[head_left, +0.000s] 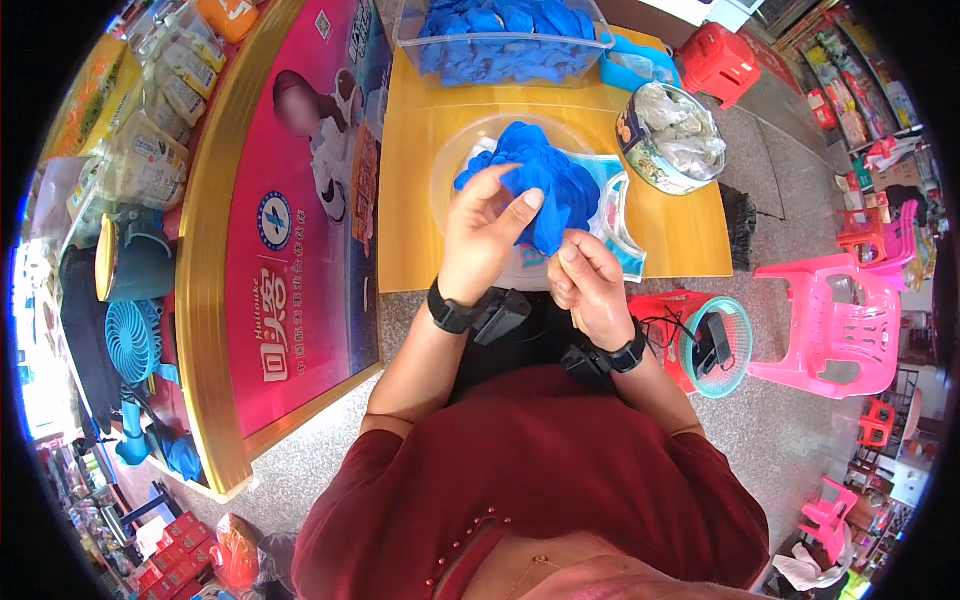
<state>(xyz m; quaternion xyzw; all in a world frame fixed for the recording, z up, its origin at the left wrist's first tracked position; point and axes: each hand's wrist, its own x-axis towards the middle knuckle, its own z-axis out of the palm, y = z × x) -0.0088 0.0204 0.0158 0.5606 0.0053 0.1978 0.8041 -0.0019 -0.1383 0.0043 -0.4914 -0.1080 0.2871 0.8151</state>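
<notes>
Table (690, 240) at upper centre carries our clear bin of blue gloves (505, 45), a round tin (672, 135) and a bowl (450, 165). Both hands pinch one blue glove (545, 190) over it: left hand (482, 235) closed, right hand (590, 280) closed. We judge we are mid-sorting; next needs steady separating.

Counts, relative to the yellow table (440, 130): 2 hands over its near edge, left hand (485, 235) & right hand (592, 285). 1 pile of blue gloves (545, 180) on it, 1 clear bin (500, 45) at far edge, 1 round tin (670, 135) on rt side. 2 red stools, 1 big pink chair (830, 320) to the rt. 1 teal basket (715, 345) by near-rt corner.
</notes>
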